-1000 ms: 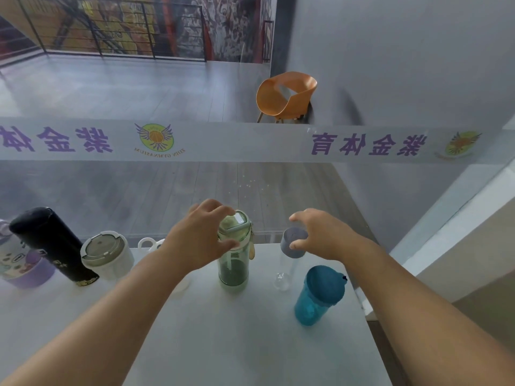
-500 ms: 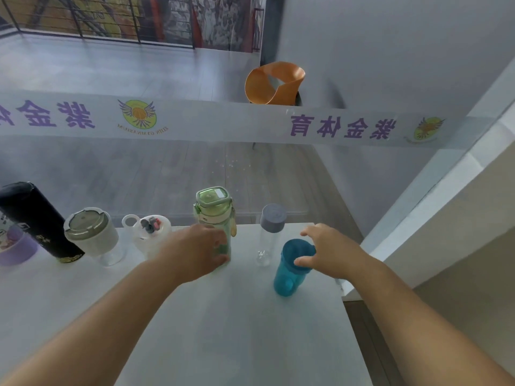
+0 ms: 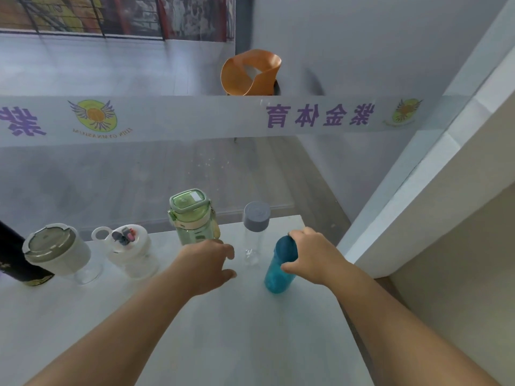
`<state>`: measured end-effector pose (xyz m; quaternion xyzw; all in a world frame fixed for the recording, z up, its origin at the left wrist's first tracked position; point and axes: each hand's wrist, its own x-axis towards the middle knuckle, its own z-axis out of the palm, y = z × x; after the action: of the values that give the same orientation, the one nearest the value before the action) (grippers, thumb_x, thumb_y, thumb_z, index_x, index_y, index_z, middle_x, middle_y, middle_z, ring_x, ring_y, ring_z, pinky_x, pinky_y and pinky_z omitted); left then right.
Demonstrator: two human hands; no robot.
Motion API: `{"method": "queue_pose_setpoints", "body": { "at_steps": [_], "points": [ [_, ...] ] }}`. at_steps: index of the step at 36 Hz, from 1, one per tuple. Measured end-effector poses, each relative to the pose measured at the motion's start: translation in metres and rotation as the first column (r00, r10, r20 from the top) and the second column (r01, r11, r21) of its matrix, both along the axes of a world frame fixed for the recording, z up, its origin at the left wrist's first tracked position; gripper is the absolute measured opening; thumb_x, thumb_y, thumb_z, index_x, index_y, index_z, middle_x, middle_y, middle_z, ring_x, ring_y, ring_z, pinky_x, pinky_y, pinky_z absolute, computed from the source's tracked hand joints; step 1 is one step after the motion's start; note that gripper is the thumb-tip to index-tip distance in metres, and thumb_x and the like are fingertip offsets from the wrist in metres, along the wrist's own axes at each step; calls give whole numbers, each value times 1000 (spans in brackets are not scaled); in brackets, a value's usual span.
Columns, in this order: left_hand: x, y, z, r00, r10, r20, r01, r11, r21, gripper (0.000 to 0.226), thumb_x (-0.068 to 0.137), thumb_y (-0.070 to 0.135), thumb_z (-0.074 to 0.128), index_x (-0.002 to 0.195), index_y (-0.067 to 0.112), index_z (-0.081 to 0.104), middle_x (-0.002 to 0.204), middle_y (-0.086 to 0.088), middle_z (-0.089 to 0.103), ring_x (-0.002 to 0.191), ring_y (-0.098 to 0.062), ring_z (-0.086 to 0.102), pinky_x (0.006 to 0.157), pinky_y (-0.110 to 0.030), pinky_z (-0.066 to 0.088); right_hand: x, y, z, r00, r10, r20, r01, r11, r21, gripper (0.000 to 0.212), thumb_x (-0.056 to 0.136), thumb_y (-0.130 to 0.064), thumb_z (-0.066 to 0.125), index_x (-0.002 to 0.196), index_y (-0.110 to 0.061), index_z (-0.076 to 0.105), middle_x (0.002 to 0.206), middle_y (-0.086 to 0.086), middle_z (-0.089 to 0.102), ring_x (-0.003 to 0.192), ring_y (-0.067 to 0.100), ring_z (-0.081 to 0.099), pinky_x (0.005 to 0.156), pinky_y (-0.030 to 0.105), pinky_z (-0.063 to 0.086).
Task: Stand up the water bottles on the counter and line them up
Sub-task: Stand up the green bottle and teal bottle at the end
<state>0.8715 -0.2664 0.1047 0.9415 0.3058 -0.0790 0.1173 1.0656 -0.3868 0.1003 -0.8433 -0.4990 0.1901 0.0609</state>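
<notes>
My right hand (image 3: 312,254) has dropped from the grey-capped clear bottle (image 3: 255,232) to the teal bottle (image 3: 280,267) and is now wrapped around its upper part, thumb in front and fingers over the lid. The teal bottle stands upright on the bench (image 3: 223,330), but nearer to me than the others — out of the row. My left hand (image 3: 207,263) has slid off the green bottle (image 3: 192,218) and hovers half open just in front of its base; it looks to be holding nothing, though its fingertips are hidden from me.

So the clear and green bottles are placed, standing side by side at the back edge with the white cup (image 3: 57,253), the white-lidded bottle (image 3: 129,250) and the black flask (image 3: 14,263) to their left. I judge the teal one is the last to go — it needs pushing back beside the clear bottle.
</notes>
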Motion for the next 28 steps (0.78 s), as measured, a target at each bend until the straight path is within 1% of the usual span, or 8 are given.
{"method": "queue_pose_setpoints", "body": {
  "at_steps": [4, 9, 12, 19, 23, 28],
  "points": [
    [9, 4, -3, 1000, -9, -8, 9, 1000, -5, 41, 85, 50, 57, 119, 29, 54, 117, 6, 61, 106, -19, 58, 87, -33, 50, 16, -4, -1, 999, -46, 5, 46, 999, 1, 50, 71, -41, 69, 112, -16, 53, 106, 4, 52, 97, 22, 54, 84, 38, 56],
    [21, 6, -6, 999, -36, -21, 36, 999, 2, 40, 86, 50, 55, 121, 30, 52, 118, 8, 60, 108, -18, 57, 86, -32, 50, 36, -1, 2, 995, -93, 30, 93, 996, 0, 52, 72, -39, 68, 116, -13, 54, 107, 6, 52, 98, 24, 53, 85, 39, 55],
    [27, 8, -8, 998, -51, -33, 52, 999, 4, 41, 86, 50, 54, 122, 30, 52, 118, 8, 60, 108, -18, 57, 84, -30, 48, 46, 8, 4, 993, -114, 21, 114, 993, 10, 55, 74, -38, 68, 120, -11, 53, 111, 8, 52, 102, 25, 53, 88, 40, 54],
    [31, 11, -15, 996, -66, -57, 64, 998, -23, 41, 87, 49, 54, 123, 29, 51, 121, 8, 59, 109, -18, 58, 83, -32, 51, 59, 33, 1, 988, -152, 0, 152, 987, 48, 59, 79, -36, 69, 128, -11, 48, 122, 10, 51, 112, 26, 52, 96, 42, 51],
    [31, 13, -17, 995, -72, -67, 71, 997, -17, 41, 87, 48, 54, 123, 27, 51, 121, 6, 59, 109, -19, 58, 83, -33, 50, 62, 44, -1, 985, -173, -8, 173, 984, 51, 60, 78, -35, 70, 128, -10, 48, 124, 10, 51, 114, 27, 52, 97, 43, 50],
    [29, 12, -14, 995, -63, -75, 61, 998, -26, 41, 87, 47, 55, 123, 27, 51, 121, 6, 59, 108, -20, 58, 83, -33, 50, 62, 47, -1, 984, -178, 4, 178, 983, 38, 63, 80, -36, 70, 133, -12, 45, 128, 10, 49, 117, 26, 50, 99, 42, 49]
  ]
}}
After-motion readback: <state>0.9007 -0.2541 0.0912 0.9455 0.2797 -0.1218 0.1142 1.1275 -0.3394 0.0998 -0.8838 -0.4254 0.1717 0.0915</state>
